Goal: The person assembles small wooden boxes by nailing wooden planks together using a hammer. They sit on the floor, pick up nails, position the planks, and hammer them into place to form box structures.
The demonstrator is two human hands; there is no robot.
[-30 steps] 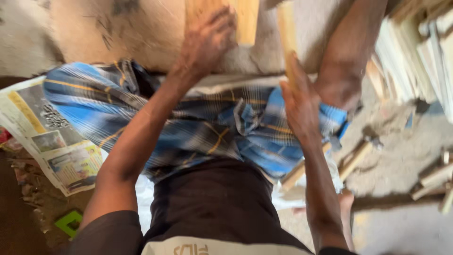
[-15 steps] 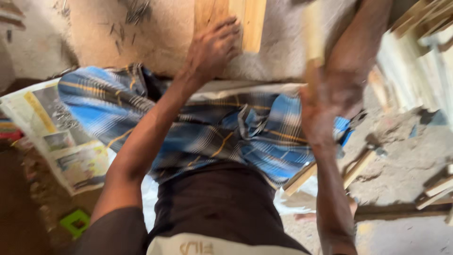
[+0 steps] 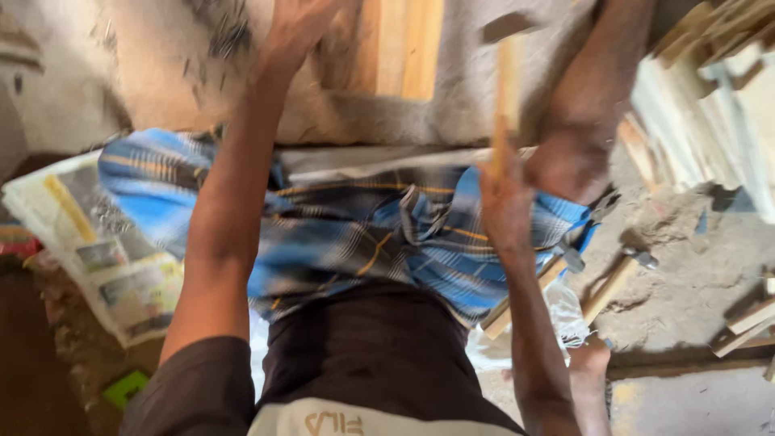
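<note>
My left hand is stretched far forward with fingers spread, next to the left edge of a pale wooden board lying on the dusty floor; it holds nothing. My right hand is closed around the lower end of a thin wooden strip that stands nearly upright beside my raised right knee. A blue checked cloth covers my lap. The frame is blurred by motion.
A stack of pale wooden slats lies at the right. A hammer and loose wood offcuts rest on the sandy floor by my right leg. Newspaper is spread at the left, with a small green object below it.
My left hand has slid further forward, off the board's end toward its left side. My right hand keeps its hold on the strip, with only a slight shift.
</note>
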